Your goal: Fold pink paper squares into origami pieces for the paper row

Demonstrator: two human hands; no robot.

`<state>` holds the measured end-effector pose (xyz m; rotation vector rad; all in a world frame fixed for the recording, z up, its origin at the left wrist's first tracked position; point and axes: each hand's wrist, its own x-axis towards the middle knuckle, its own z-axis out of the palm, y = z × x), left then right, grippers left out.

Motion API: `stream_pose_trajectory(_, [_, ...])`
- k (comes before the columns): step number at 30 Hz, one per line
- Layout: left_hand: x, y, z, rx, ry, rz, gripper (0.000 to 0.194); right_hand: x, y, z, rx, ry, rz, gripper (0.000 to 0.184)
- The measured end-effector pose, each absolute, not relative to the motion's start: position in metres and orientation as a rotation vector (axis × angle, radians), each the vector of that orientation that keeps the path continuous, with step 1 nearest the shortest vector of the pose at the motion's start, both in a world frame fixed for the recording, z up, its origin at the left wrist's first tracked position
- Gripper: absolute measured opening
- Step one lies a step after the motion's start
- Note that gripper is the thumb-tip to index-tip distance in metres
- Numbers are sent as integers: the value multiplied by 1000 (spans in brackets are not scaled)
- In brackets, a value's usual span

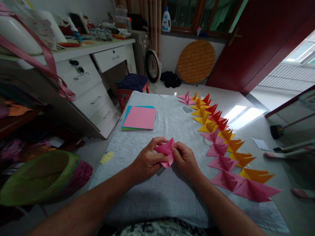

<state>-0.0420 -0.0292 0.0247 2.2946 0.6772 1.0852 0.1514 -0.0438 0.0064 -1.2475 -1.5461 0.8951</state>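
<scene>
A partly folded piece of pink origami paper (167,151) is held up over the cloth-covered table, in front of my body. My left hand (149,156) pinches it from the left, with fingers behind and across its front. On the other side, my right hand (184,157) grips its right edge between thumb and curled fingers. Beyond my hands lies a stack of square paper (139,118), pink on top with blue and green edges showing. Rows of folded paper cranes, pink (222,163), yellow (208,126) and red (222,124), stand along the table's right side.
The table (169,111) wears a pale blue cloth with a yellow patch (107,157) at its left. A stool (133,83) stands past the far left corner, beside a white desk (86,82). A lined bin (44,177) sits at the lower left.
</scene>
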Motion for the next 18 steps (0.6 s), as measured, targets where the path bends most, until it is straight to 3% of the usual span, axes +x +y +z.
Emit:
stream_pose_trajectory(7, [-42, -27, 25, 2295, 683, 1093, 18, 151, -43, 6, -1162, -1481, 1406, 27])
stream_pose_trajectory(18, [-39, -21, 27, 2075, 750, 948, 6, 150, -42, 7, -1167, -1496, 1459, 28])
